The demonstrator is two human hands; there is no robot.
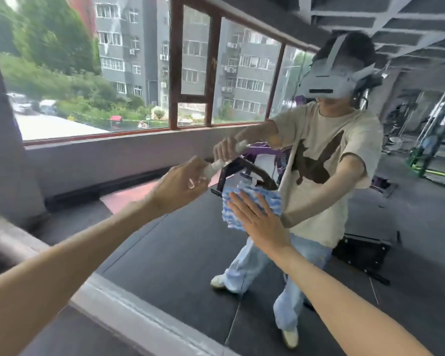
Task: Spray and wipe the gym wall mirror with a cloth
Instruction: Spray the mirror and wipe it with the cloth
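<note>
We're in the wiping step: our right hand (258, 222) lies flat on the blue-and-white cloth (228, 218), pinning it to the mirror (180, 258) about waist-high on our own reflection (326, 160). The fingers are straight and a little fanned, palm and pads pressing the cloth into the glass, with the arm reaching up from the lower right, nearly straight at the elbow. Over on the other side, our left hand (183, 183) holds the spray bottle (213, 167) up close to the glass. The fingers are curled round it, the white nozzle pokes out past the knuckles toward the mirror, and it sits just up and left of the cloth. We cannot tell whether a finger is on the trigger, nor whether the glass under the cloth is wet. As we read it, a spray is about to go on or has just gone on, and the job is far from finished, since the cloth covers only a small patch of a large mirror. The next move calls for even pressure through that flat palm, sweeping the cloth in overlapping passes, and keeping the nozzle clear of the wiping arm.
</note>
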